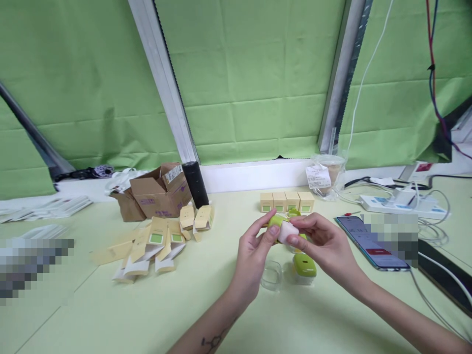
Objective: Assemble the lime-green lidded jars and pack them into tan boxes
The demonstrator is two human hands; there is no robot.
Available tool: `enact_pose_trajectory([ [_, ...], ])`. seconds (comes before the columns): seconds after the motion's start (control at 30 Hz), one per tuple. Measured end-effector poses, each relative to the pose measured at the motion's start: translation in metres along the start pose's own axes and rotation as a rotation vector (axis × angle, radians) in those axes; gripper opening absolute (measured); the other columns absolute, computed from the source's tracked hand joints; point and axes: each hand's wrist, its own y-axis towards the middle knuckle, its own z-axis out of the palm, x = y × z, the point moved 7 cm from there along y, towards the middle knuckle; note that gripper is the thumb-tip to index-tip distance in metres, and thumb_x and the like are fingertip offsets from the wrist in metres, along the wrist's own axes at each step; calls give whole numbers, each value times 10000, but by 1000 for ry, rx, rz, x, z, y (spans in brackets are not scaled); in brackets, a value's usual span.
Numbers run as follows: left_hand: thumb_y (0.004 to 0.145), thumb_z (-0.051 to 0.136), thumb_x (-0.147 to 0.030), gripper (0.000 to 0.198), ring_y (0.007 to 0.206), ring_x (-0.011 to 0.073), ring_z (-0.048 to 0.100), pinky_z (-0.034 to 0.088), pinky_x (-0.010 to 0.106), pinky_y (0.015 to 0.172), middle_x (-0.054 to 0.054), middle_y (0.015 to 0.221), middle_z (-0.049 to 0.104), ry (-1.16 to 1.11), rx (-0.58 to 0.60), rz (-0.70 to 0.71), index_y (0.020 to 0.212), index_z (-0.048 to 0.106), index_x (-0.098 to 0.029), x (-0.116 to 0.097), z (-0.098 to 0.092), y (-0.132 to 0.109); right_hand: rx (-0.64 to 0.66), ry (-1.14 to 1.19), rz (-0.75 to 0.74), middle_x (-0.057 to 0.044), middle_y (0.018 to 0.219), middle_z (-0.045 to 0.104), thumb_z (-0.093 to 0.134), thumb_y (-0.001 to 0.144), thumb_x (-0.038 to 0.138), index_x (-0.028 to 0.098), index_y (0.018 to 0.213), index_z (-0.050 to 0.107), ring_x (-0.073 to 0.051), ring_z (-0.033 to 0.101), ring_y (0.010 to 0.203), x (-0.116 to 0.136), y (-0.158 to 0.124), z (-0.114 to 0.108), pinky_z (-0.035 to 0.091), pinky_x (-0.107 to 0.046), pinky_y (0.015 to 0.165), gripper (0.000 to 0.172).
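Observation:
Above the table, my left hand (252,248) grips the green end of a small green-and-white piece (287,232), whose exact kind I cannot make out. Fingers and thumb of my right hand (328,246) pinch its white end. Just below the hands stands a green-topped container (305,265) with a pale lower part. A clear plastic cup-like cover (272,276) rests beside it, near my left wrist. Behind my fingers, more green pieces (294,213) are partly hidden.
Several small yellow boxes (287,202) stand in a row behind my hands. Opened yellow cartons (153,246) lie piled left, before a cardboard box (158,191) and a black cylinder (195,184). To the right are a phone (368,241), cables and a power strip (401,204).

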Motion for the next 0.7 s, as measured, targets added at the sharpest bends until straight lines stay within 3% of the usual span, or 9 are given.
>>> enact_pose_trajectory([
  [0.17, 806, 623, -352, 497, 971, 183, 604, 455, 298, 889, 46, 1029, 670, -20, -3, -53, 1267, 509, -206, 4, 4, -2, -17, -56, -81, -46, 863, 664, 733, 720, 301, 220, 842, 628, -199, 656, 800, -4, -7, 1, 586, -338, 712, 180],
  [0.3, 766, 680, -285, 620, 975, 151, 580, 451, 236, 861, 10, 1019, 650, 18, 29, -43, 1326, 418, -250, -4, 9, -5, 64, -120, -204, -52, 992, 580, 631, 819, 220, 255, 953, 614, -197, 599, 939, 3, -14, 10, 566, -349, 769, 140],
  [0.43, 775, 668, -268, 487, 805, 86, 561, 462, 179, 758, -28, 901, 610, 46, 70, -9, 1226, 484, -253, -12, 13, -9, 121, -116, -241, -36, 989, 486, 617, 827, 194, 276, 981, 581, -172, 566, 928, 13, -15, 14, 558, -309, 742, 178],
  [0.57, 788, 649, -258, 354, 687, 52, 528, 452, 146, 639, -50, 835, 566, 47, 115, -3, 1096, 477, -244, -10, 16, -11, 161, -108, -192, -47, 1034, 505, 601, 841, 209, 270, 960, 556, -182, 570, 936, 10, -17, 17, 546, -319, 743, 141],
  [0.7, 811, 611, -272, 328, 591, 60, 517, 466, 188, 581, -62, 752, 533, 73, 144, -8, 1071, 414, -242, -7, 18, -11, 163, -177, -198, -53, 1015, 541, 609, 833, 219, 255, 893, 564, -199, 575, 930, 10, -16, 15, 533, -345, 750, 83],
])
